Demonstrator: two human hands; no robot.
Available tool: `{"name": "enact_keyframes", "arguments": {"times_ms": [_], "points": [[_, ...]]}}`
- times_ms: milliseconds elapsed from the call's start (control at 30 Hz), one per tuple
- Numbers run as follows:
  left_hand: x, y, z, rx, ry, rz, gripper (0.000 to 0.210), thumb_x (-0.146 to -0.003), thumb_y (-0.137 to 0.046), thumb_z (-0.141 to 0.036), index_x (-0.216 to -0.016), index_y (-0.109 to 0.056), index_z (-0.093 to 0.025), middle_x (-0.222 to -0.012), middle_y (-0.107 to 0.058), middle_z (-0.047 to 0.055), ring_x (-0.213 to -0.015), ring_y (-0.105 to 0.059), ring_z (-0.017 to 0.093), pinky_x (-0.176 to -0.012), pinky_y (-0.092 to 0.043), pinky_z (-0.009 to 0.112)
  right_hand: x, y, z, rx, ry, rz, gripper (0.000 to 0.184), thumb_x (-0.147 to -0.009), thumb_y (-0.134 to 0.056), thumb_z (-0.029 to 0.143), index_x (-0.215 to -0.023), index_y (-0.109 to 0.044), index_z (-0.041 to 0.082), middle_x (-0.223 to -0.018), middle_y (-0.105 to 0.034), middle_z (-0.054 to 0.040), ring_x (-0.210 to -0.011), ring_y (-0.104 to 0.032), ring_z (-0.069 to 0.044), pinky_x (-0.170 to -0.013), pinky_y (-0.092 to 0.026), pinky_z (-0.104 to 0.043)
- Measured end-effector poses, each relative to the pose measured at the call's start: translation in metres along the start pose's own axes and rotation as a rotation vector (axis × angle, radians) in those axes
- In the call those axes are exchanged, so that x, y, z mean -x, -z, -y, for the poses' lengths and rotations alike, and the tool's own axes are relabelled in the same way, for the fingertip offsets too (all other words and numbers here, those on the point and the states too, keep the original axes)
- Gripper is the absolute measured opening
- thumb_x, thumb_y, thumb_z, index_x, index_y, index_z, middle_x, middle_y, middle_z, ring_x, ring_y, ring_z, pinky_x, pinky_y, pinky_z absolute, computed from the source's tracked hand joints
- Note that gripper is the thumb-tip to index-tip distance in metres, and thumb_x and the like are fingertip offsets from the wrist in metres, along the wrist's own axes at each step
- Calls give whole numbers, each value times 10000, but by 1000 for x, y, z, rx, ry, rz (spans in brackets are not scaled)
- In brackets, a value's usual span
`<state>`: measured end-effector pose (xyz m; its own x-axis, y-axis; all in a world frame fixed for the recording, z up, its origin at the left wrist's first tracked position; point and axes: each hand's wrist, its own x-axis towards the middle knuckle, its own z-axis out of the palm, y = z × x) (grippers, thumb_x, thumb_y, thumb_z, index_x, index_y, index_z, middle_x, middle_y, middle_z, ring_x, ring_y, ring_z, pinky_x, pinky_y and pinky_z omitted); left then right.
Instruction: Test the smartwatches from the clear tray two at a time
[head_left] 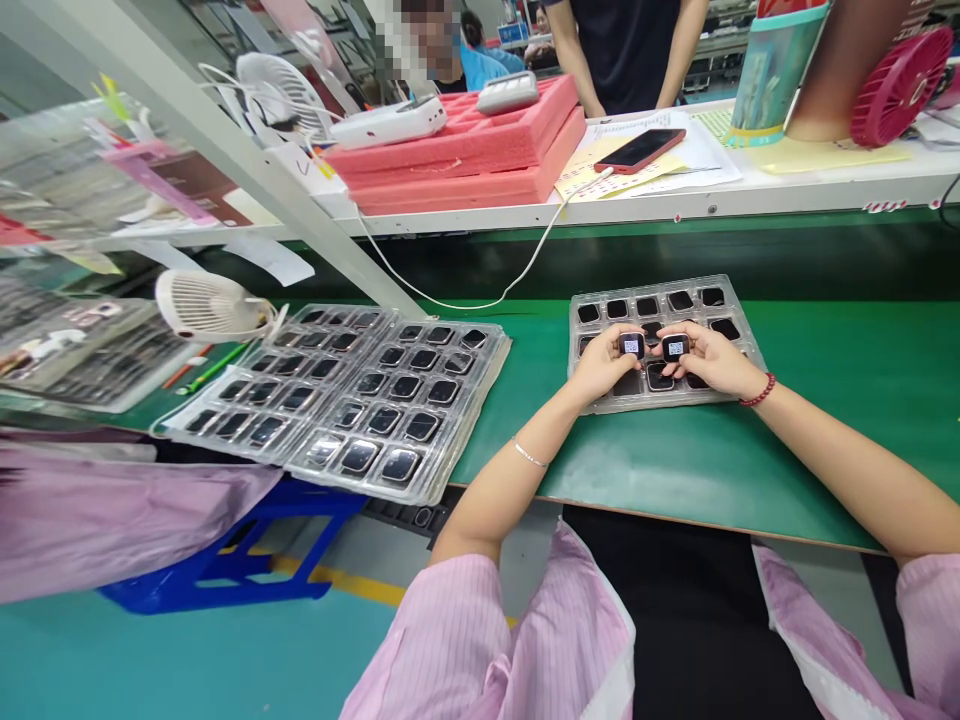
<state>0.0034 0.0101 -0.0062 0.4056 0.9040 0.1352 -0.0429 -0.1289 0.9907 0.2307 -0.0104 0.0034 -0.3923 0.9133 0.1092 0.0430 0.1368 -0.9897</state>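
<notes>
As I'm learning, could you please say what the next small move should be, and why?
Perhaps lower the left device toward the tray of similar ones: the left hand holds it above, and the right hand likewise holds the right device.

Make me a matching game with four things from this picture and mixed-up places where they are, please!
Things
1. Two small square black devices with lit screens
2. Flat black phone with a red edge
3. Round deep-pink fan
4. Blue plastic stool

Places
A. Down on the teal floor
B. One in the left hand, one in the right hand
C. Picture-right of the tall teal cup
D. On white and yellow papers

Pairs: 1-B, 2-D, 3-C, 4-A
</notes>
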Motion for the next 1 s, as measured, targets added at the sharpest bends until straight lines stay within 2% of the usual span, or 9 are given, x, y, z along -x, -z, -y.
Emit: {"name": "enact_keyframes", "arguments": {"times_ms": [100,200,267,367,467,633,800,1000], "points": [[1,0,0,-25,6,-1,487,-720,-667,-141,-1203,-603,-150,-1062,-755,77,-776,-698,134,-798,-579,289,0,0,-3,6,-1,-4,491,-773,-674,165,-1257,-604,203,-1200,-771,-113,-791,-787,-171,-694,-639,-299],[1,1,1,-14,-2,0,583,-744,-691,-179,-1316,-585,-162,-1195,-738,112,-891,-727,169,-760,-568,268,0,2,-6,-2,22,-25,558,-802,-692,202,-1350,-594,232,-1324,-728,-119,-892,-792,-197,-758,-663,-345],[1,2,3,15,-10,6,643,-789,-706,-245,-1411,-551,-188,-1331,-696,137,-980,-738,197,-736,-562,257,-1,3,-7,-19,25,-40,599,-837,-691,245,-1424,-577,271,-1396,-695,-106,-961,-789,-219,-804,-676,-389],[-1,4,6,31,-29,12,657,-850,-723,-388,-1460,-547,-218,-1464,-624,143,-1035,-741,217,-740,-564,260,-2,4,-8,-39,4,-57,599,-875,-709,312,-1461,-583,296,-1372,-705,-89,-979,-787,-233,-837,-683,-425],[-1,5,7,19,-33,34,675,-857,-746,-501,-1447,-580,-219,-1372,-672,130,-1000,-750,223,-739,-562,266,-2,6,-7,-57,-6,-57,601,-869,-772,376,-1440,-606,281,-1302,-727,-97,-944,-784,-229,-825,-682,-416],[0,5,6,21,-31,49,747,-796,-823,-541,-1445,-590,-253,-1165,-714,98,-869,-738,197,-697,-552,262,-1,7,-3,-67,-15,-60,561,-811,-857,422,-1309,-670,245,-1282,-703,-106,-853,-765,-201,-752,-670,-370],[3,4,3,-7,-45,90,758,-763,-858,-541,-1409,-605,-235,-1115,-714,89,-763,-666,135,-724,-560,267,0,6,0,-58,-32,-21,546,-747,-898,362,-1222,-680,205,-1114,-724,-76,-724,-689,-153,-679,-628,-323],[5,3,4,-46,-71,112,746,-757,-856,-565,-1371,-620,-212,-1088,-693,82,-729,-629,114,-723,-567,269,2,4,5,-38,-34,5,524,-743,-895,362,-1198,-686,206,-1109,-710,-71,-716,-640,-142,-647,-593,-293]]}}
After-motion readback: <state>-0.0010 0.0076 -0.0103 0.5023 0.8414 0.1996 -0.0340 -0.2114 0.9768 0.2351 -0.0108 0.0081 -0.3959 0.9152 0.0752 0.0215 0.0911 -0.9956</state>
